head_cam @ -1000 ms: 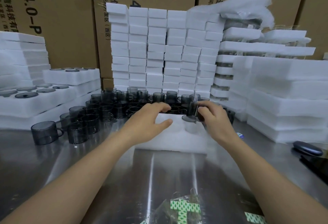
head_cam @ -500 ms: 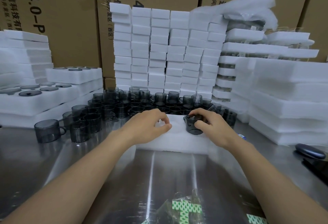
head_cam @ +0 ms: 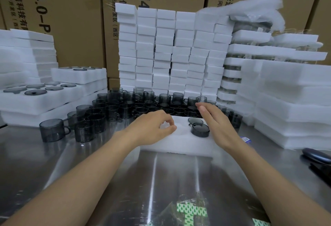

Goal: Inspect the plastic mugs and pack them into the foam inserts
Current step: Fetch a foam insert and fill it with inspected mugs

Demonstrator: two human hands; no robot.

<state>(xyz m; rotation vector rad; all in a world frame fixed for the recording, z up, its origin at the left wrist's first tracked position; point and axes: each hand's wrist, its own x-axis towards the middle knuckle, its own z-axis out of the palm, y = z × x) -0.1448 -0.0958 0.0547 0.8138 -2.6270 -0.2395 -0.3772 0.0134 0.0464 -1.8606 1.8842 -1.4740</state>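
A white foam insert (head_cam: 179, 143) lies on the steel table in front of me. A dark smoke-grey plastic mug (head_cam: 200, 129) sits upside down in a pocket on the insert's right side, sticking up out of the foam, and a second mug (head_cam: 194, 120) sits flush just behind it. My left hand (head_cam: 152, 129) rests on the insert's left part with its fingers curled, thumb and forefinger near a pocket. My right hand (head_cam: 215, 120) hovers over the insert's right edge, fingers straight, holding nothing. Behind the insert stands a crowd of loose grey mugs (head_cam: 139, 105).
Stacked foam blocks (head_cam: 172, 50) form a wall at the back, with cardboard boxes behind them. Packed inserts (head_cam: 35, 98) pile up on the left, foam sheets (head_cam: 290, 104) on the right. A dark object (head_cam: 317, 156) lies at the right edge. A green-patterned bag (head_cam: 189, 211) sits near me.
My right hand carried a mug down onto the insert, set it in a right-side pocket and let go, then lifted back towards the loose mugs. My left hand stayed on the foam.
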